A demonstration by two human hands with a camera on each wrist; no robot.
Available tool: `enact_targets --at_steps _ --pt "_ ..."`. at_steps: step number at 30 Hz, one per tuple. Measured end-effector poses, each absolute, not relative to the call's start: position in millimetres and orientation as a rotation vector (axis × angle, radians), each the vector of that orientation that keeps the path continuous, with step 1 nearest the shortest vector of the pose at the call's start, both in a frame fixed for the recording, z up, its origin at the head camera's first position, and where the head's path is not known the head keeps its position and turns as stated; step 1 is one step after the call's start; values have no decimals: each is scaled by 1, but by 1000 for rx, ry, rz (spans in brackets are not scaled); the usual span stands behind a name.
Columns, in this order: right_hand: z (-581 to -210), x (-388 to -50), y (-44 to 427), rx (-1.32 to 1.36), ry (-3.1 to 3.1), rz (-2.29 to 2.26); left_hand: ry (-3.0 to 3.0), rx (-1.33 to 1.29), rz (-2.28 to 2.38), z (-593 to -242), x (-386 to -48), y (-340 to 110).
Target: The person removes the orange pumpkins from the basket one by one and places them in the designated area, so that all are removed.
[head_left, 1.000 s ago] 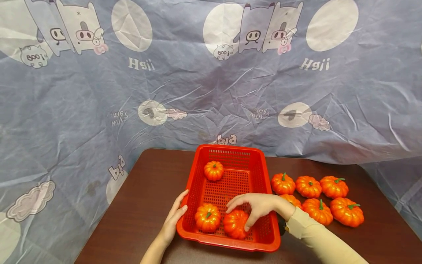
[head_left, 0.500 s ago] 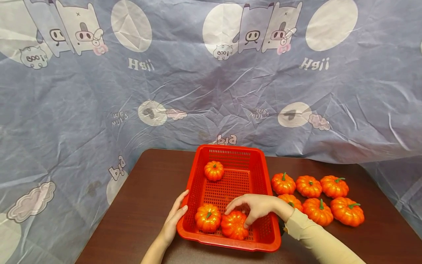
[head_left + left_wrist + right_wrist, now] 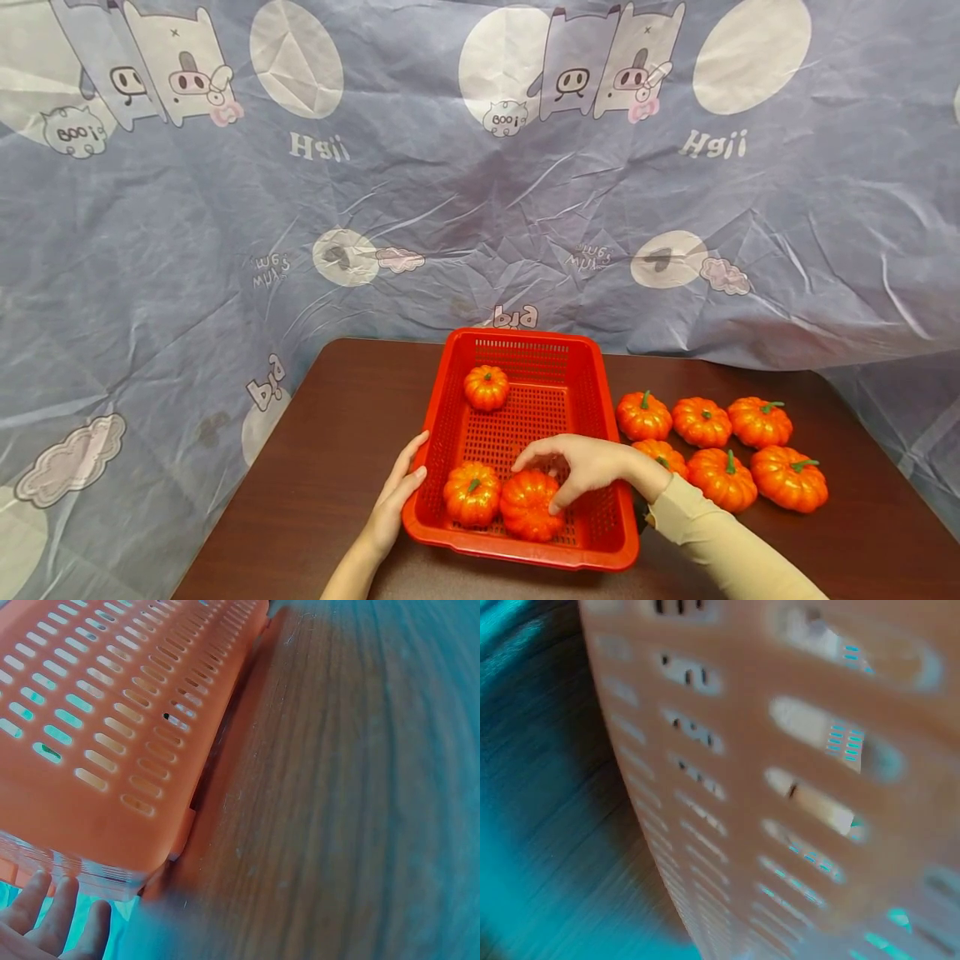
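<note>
A red slatted basket (image 3: 517,554) holds three orange pumpkins. My right hand (image 3: 588,465) reaches over its right wall and grips the near-right pumpkin (image 3: 531,507), thumb on its right side and fingers at its far side; no stem shows on it. Right beside it sits the near-left pumpkin (image 3: 472,495), green stem up. A smaller pumpkin (image 3: 486,388) lies at the far left inside. My left hand (image 3: 386,510) touches the basket's left wall with extended fingers, seen also in the left wrist view as a hand (image 3: 56,922) by the basket (image 3: 97,817). Only the perforated wall (image 3: 742,750) shows in the right wrist view.
On the brown table (image 3: 337,417), several orange pumpkins stand in two rows right of the basket, among them a back one (image 3: 701,422) and a front one (image 3: 789,479). The right forearm passes close to the front row. A grey-blue printed cloth (image 3: 450,200) hangs behind.
The gripped pumpkin has shifted slightly left, up against its neighbour, with my right thumb following. My left hand and the basket have stayed in place.
</note>
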State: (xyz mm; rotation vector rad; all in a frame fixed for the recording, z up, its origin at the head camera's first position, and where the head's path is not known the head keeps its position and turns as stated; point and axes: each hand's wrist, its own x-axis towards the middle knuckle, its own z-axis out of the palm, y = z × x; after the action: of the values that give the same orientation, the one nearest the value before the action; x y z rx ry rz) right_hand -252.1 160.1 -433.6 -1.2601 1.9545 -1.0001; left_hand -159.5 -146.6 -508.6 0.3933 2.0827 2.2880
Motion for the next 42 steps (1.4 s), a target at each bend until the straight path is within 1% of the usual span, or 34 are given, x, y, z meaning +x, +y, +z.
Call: enact_targets --at_steps 6,12,17,29,36,42 --pt "-431 -251 164 -1231 1985 -1159 2071 407 2294 -510 -159 -146" --pt "-426 -249 167 -1151 1886 -1360 2045 435 2302 -510 -158 -146" --pt "-418 -247 174 -1149 1871 -1458 2037 446 2305 -510 -158 -146" --pt "-400 -237 203 -1168 1982 -1633 2064 408 2306 -510 -159 -147" --pt "-397 -229 223 -1248 1994 -1714 2064 422 2305 -509 -159 -147" --pt "-396 -218 242 -1179 2083 -1764 2061 427 2302 -508 -159 -147"
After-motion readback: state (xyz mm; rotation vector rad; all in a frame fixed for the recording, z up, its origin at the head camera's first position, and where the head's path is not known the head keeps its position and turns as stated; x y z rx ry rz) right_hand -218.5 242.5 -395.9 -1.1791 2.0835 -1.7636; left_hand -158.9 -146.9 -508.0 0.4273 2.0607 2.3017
